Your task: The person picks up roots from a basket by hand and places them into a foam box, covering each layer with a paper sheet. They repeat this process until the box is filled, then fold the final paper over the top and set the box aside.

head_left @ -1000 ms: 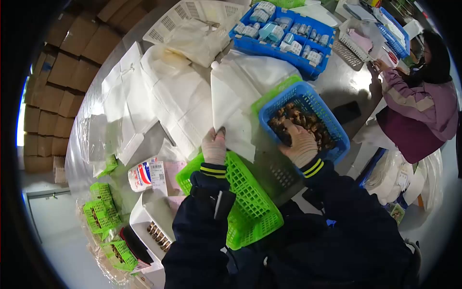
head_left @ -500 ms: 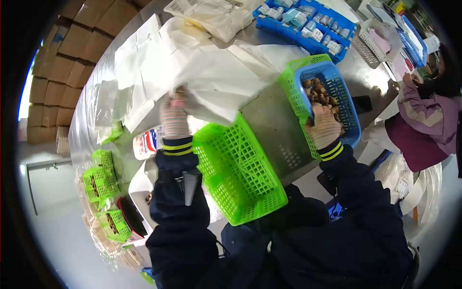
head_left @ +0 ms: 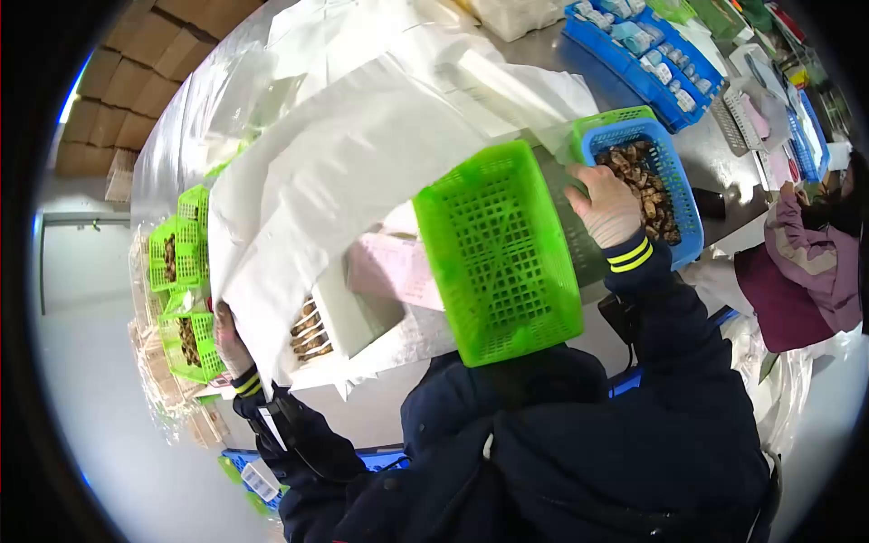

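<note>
The left hand (head_left: pixel 232 342), fingers partly hidden, seems closed on the white sheet (head_left: pixel 335 149) spreading rightward from it, presumably light, limp, tearable and best held by an edge; the right hand (head_left: pixel 606 206) is loosely open beside the blue basket (head_left: pixel 690 217).

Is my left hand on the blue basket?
No, your left hand holds the edge of the white sheet; your right hand is by the blue basket.

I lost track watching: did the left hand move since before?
Yes. The left hand went left, away from the big green basket, and is now close beside the small green baskets.
</note>
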Motion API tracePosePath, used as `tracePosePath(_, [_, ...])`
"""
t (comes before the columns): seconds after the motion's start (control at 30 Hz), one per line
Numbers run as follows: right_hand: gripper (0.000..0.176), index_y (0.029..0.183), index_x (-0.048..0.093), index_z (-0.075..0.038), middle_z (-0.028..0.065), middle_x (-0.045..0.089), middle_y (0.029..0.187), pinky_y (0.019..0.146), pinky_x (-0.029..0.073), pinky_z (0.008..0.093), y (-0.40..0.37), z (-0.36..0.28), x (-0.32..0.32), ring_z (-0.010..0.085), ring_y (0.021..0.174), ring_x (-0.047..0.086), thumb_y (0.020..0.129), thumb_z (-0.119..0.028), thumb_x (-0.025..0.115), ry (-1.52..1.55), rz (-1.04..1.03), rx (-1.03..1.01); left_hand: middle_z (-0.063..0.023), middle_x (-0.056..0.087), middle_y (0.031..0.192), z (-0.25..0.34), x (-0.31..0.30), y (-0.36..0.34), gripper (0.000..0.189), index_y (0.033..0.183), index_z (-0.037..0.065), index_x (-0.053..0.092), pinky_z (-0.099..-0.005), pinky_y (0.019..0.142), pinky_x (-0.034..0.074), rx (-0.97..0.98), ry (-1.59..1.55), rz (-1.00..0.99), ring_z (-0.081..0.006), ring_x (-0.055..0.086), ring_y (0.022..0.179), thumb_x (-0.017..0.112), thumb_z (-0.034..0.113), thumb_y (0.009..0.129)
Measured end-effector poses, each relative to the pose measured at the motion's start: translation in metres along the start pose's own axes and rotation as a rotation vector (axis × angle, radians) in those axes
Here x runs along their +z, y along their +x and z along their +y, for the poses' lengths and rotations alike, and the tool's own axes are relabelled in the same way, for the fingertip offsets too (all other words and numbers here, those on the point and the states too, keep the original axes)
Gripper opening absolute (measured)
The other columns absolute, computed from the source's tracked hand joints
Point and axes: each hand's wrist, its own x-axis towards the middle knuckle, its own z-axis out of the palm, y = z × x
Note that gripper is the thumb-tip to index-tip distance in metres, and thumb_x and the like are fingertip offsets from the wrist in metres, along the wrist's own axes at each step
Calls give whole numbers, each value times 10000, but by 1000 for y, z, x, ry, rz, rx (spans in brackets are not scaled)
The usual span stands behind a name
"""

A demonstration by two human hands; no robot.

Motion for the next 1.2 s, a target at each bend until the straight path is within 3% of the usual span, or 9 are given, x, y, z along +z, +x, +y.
tracePosePath(0.3, [299,1056,639,-56,148,646,1010,824,472,354,-4,-175,45,317,942,607,857,-269,572,233,-114,-149,-191,578,1175,-74,-150,-30,633,1268,-58,450,-363,868,508,-533,-86,-196,-267,610,1007,400,486,950])
tracePosePath(0.53, [302,1103,629,-29,102,668,993,805,472,273,-34,-326,103,171,908,622,862,-208,596,443,-442,-211,10,563,737,-157,-221,-15,567,1010,29,632,-221,537,398,-513,78,-71,-80,499,627,575,571,853])
tracePosePath(0.57, [299,1102,632,-28,92,669,970,776,475,264,-40,-350,110,158,875,622,863,-204,592,463,-523,-241,-42,630,861,-151,-221,-16,567,1107,15,592,-276,655,505,-516,157,-92,-125,604,762,550,534,882])
tracePosePath(0.67, [337,1139,614,-15,53,645,848,650,473,215,-54,-425,132,94,718,605,861,-204,585,766,-836,-141,7,602,892,-169,-226,-13,448,1080,27,626,-200,683,428,-442,118,-198,-68,525,775,559,439,916])
tracePosePath(0.7, [388,1205,569,-13,58,642,874,656,481,227,-56,-441,146,109,739,608,871,-209,574,844,-977,-60,21,512,682,-166,-209,-19,539,869,63,593,-245,553,401,-267,119,-141,-88,472,594,470,586,900])
tracePosePath(0.8, [470,1291,484,-10,57,630,919,631,492,238,-62,-483,180,112,745,598,895,-249,567,1021,-1169,110,39,459,663,-123,-187,-25,541,793,81,569,-242,544,340,-253,134,-129,-80,393,602,469,603,893])
tracePosePath(0.9, [466,1261,523,-62,18,619,842,580,478,223,-68,-497,217,84,682,577,890,-332,605,1202,-1226,249,35,538,835,-128,-195,-26,500,1051,42,632,-225,713,403,-354,42,-197,-74,451,771,517,510,916])
tracePosePath(1.03, [501,1286,507,-86,7,599,775,519,438,233,-60,-523,227,91,601,554,870,-336,630,1127,-1252,157,12,588,902,-127,-196,-30,496,1104,36,625,-241,752,432,-402,-78,-195,-90,503,824,515,486,925])
tracePosePath(1.2, [262,802,581,-96,-18,552,640,479,404,231,-58,-548,233,72,509,507,894,-341,584,1035,-1276,5,-18,606,972,-142,-207,-29,532,1170,6,593,-254,803,445,-374,-49,-242,-101,525,873,503,473,933])
